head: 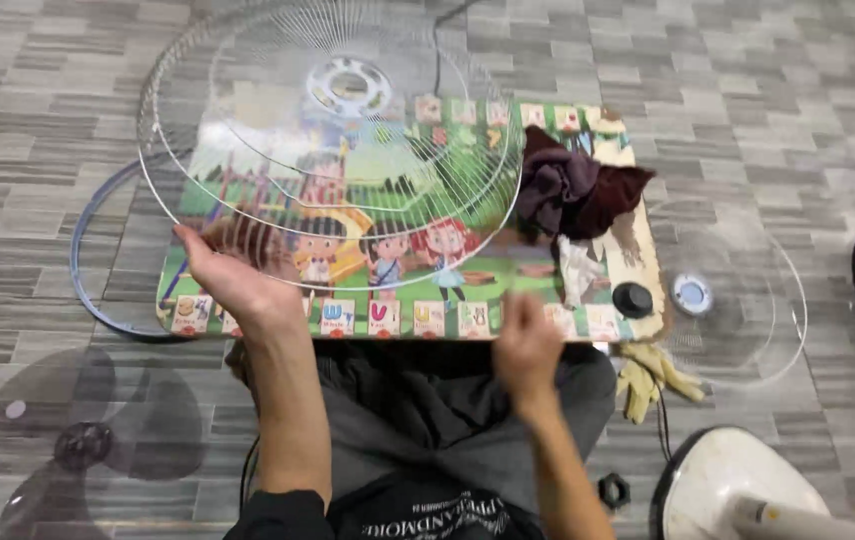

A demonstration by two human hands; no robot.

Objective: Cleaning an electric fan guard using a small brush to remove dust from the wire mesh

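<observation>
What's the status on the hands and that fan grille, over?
Left hand grips the rim of the wire fan grille, tilted above the cartoon mat. Right hand empty at the mat's near edge. Dark rag beside the grille, apart.

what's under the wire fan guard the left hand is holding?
Through the wire fan guard held by the left hand shows the colourful cartoon mat and, at its left edge, a blue ring on the floor. The mat hides whatever is beneath it.
</observation>
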